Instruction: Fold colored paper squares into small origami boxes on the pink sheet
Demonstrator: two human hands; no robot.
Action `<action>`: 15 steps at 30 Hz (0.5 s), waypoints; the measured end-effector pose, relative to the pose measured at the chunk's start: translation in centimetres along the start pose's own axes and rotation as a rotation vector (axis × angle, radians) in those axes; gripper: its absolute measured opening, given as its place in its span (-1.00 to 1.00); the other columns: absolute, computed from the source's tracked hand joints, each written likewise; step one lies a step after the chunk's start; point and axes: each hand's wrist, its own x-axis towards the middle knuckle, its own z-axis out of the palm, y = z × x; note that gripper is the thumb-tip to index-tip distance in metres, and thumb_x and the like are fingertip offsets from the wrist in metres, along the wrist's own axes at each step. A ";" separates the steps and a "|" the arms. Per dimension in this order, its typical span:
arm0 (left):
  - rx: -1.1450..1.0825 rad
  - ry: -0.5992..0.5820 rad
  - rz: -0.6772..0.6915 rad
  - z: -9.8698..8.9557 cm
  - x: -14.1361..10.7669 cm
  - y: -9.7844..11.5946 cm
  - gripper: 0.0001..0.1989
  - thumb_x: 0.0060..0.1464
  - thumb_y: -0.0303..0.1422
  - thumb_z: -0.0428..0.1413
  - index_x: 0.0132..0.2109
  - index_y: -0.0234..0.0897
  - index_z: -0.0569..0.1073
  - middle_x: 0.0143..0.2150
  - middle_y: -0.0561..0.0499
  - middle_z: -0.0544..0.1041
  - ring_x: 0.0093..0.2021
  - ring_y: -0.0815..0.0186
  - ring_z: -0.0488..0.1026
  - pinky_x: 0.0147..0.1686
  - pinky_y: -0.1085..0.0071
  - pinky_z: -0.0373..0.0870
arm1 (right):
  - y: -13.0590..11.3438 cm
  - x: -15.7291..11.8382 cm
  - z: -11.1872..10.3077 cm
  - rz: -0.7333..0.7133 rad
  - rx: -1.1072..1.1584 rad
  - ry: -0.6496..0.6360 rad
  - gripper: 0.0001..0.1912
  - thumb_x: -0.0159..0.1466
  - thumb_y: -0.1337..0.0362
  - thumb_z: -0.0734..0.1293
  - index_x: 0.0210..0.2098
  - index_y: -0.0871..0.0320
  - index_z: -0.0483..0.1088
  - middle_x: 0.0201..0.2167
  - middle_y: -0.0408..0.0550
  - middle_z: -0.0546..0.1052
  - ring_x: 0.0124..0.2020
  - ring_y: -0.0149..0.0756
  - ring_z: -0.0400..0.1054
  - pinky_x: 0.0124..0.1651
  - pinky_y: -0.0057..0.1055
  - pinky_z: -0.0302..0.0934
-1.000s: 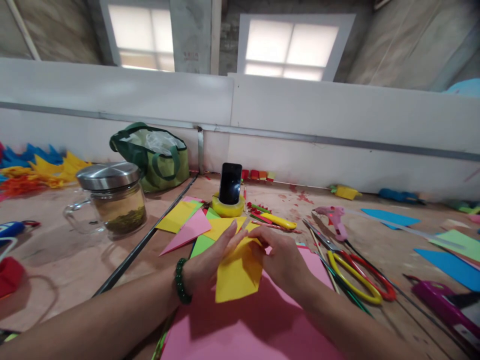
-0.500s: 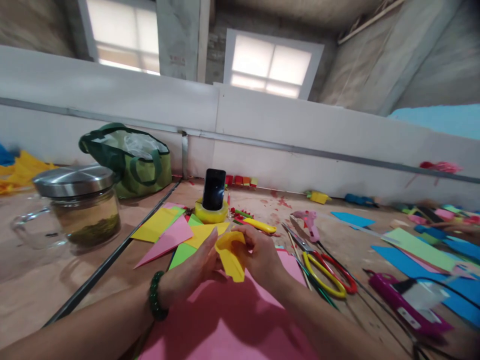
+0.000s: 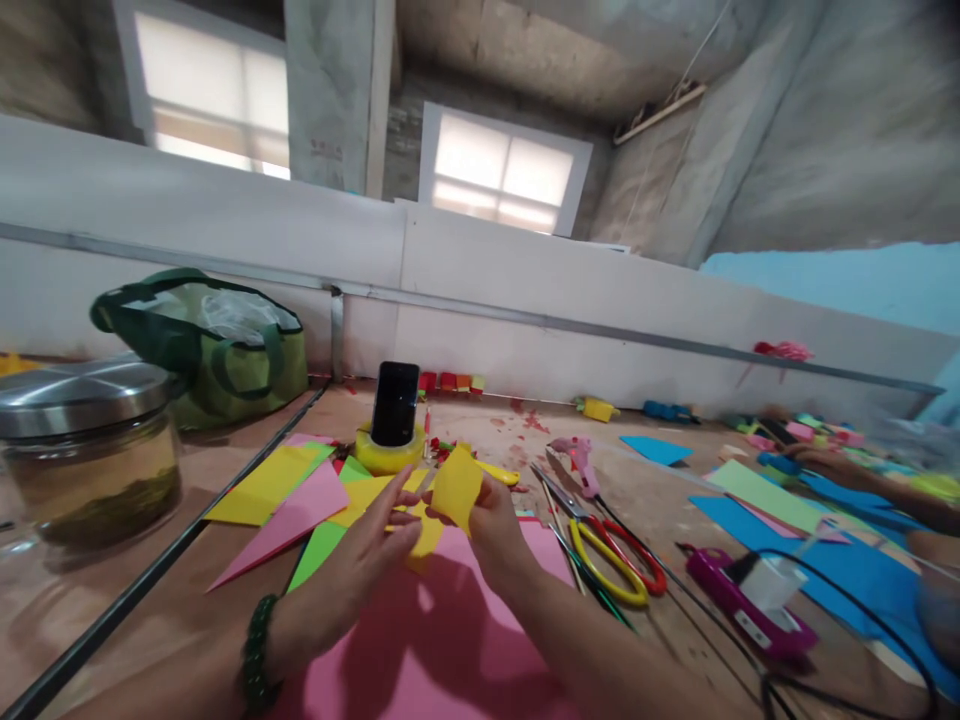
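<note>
My right hand (image 3: 496, 522) pinches a folded piece of yellow paper (image 3: 456, 488), held up above the work surface. Just left of it is my left hand (image 3: 369, 548), its fingers stretched out and apart, holding nothing I can see. A green bead bracelet (image 3: 259, 650) circles my left wrist. Beneath both hands lies a large pink sheet (image 3: 420, 660). More yellow paper (image 3: 255, 485), a pink folded paper (image 3: 292, 520) and green paper (image 3: 319, 550) lie beside my left hand. A yellow utility knife (image 3: 499, 474) lies partly hidden behind my right hand.
A phone (image 3: 395, 403) leans upright on a yellow tape roll (image 3: 386, 458). To the right are scissors (image 3: 611, 560), a pink glue gun (image 3: 576, 462) and a purple power strip (image 3: 750, 605) with cables. A glass tea jar (image 3: 86, 460) and green bag (image 3: 247, 375) stand left. Another person's hand (image 3: 832, 465) appears far right.
My left hand has come off the yellow paper and its fingers have spread. The right hand has raised and turned the paper. The view has swung right, bringing another person's arm further in.
</note>
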 end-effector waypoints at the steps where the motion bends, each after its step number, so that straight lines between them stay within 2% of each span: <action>1: 0.072 0.021 0.039 0.0 0.0 -0.1 -0.16 0.03 -0.02 0.13 0.35 -0.12 -0.06 0.21 -0.19 0.24 0.15 0.02 0.26 0.07 0.13 0.26 | 0.0 0.0 0.1 0.020 0.012 -0.002 -0.77 0.04 0.17 0.34 -0.32 0.14 0.37 -0.54 -0.14 0.50 -0.50 -0.31 0.43 -0.46 -0.43 0.27; 4: 0.299 0.087 0.260 0.2 0.2 -0.9 -0.03 -0.13 -0.18 0.28 0.34 -0.16 -0.06 0.25 -0.24 0.18 0.21 -0.06 0.17 0.16 -0.03 0.15 | 0.2 -0.3 0.6 0.075 0.025 -0.028 -0.77 0.04 0.24 0.29 -0.30 0.17 0.39 -0.55 -0.15 0.50 -0.53 -0.36 0.42 -0.44 -0.46 0.26; 6: 0.372 0.111 0.391 0.3 0.4 -1.4 -0.13 -0.06 -0.26 0.24 0.32 -0.15 -0.02 0.26 -0.22 0.18 0.22 -0.03 0.16 0.20 -0.03 0.10 | 0.3 -0.7 1.0 0.099 0.020 -0.063 -0.75 0.04 0.25 0.28 -0.27 0.17 0.41 -0.53 -0.15 0.51 -0.54 -0.38 0.41 -0.46 -0.48 0.25; 7: 0.365 0.112 0.409 0.4 0.4 -1.5 -0.20 0.00 -0.29 0.19 0.32 -0.14 -0.01 0.25 -0.21 0.20 0.20 0.01 0.20 0.18 0.00 0.15 | 0.3 -0.8 1.2 0.110 0.012 -0.083 -0.75 0.05 0.24 0.28 -0.28 0.17 0.42 -0.53 -0.14 0.52 -0.54 -0.38 0.40 -0.48 -0.49 0.24; 10: 0.231 0.103 0.330 0.5 0.6 -1.3 -0.35 0.11 -0.32 0.07 0.30 -0.18 0.03 0.14 -0.19 0.33 0.04 0.12 0.37 0.00 0.16 0.39 | 0.6 -1.1 1.6 0.128 -0.037 -0.124 -0.78 0.09 0.17 0.29 -0.37 0.19 0.44 -0.59 -0.16 0.49 -0.63 -0.43 0.33 -0.56 -0.53 0.19; 12: 0.115 0.090 0.257 0.6 0.5 -0.8 -0.38 0.13 -0.32 0.03 0.30 -0.22 0.04 0.08 -0.19 0.38 -0.06 0.17 0.43 -0.11 0.22 0.45 | 0.8 -1.2 1.6 0.119 -0.083 -0.127 -0.76 0.10 0.15 0.30 -0.43 0.22 0.44 -0.65 -0.18 0.44 -0.68 -0.47 0.28 -0.59 -0.55 0.16; 15: -0.021 0.031 0.193 0.7 0.3 -0.3 -0.30 0.05 -0.39 0.06 0.31 -0.21 0.00 0.14 -0.19 0.34 -0.06 0.20 0.44 -0.06 0.24 0.44 | 1.2 -1.1 1.2 0.075 -0.158 -0.111 -0.75 0.12 0.14 0.30 -0.44 0.24 0.43 -0.62 -0.15 0.46 -0.66 -0.43 0.32 -0.57 -0.52 0.20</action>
